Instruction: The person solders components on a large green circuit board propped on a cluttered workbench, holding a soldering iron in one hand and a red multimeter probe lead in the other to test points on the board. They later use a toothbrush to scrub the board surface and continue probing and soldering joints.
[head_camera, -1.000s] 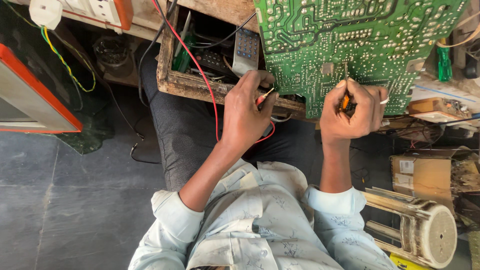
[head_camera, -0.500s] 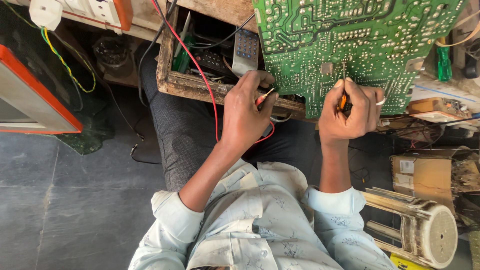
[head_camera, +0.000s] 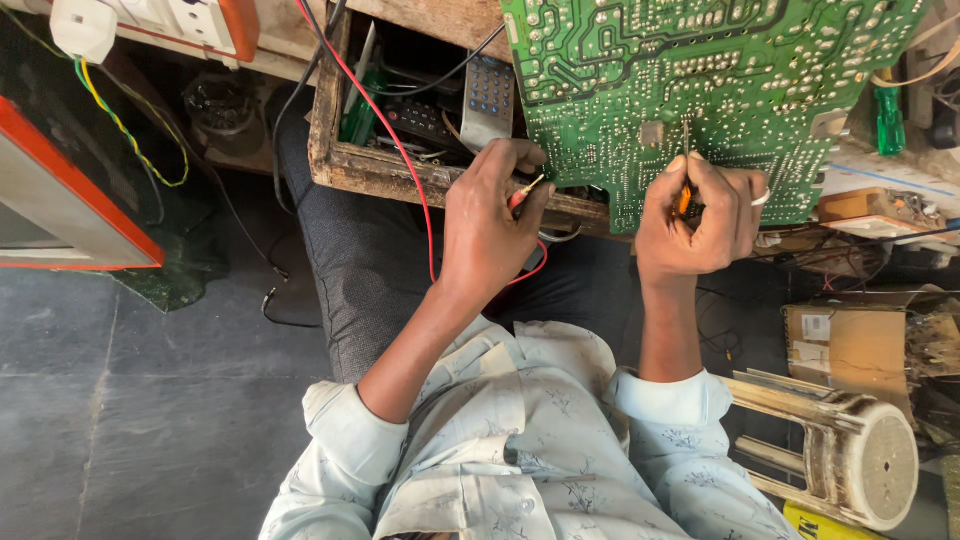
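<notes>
Probing step, frame centre: left hand pinches red probe, right hand grips orange-handled tool against green circuit board; next contact needs steady tip placement.

Right edge, mid-height: brown cardboard box, roughly square face, flaps torn and creased. Small white rectangular label stuck near its upper left corner, print too small to tell. Right edge, above that: small flat orange-tan carton lying on the bench. Bottom right corner: yellow sign or package edge with dark lettering, mostly cut off by the frame. Left edge: red-framed grey panel, tilted; cannot tell if it's a screen.
</notes>
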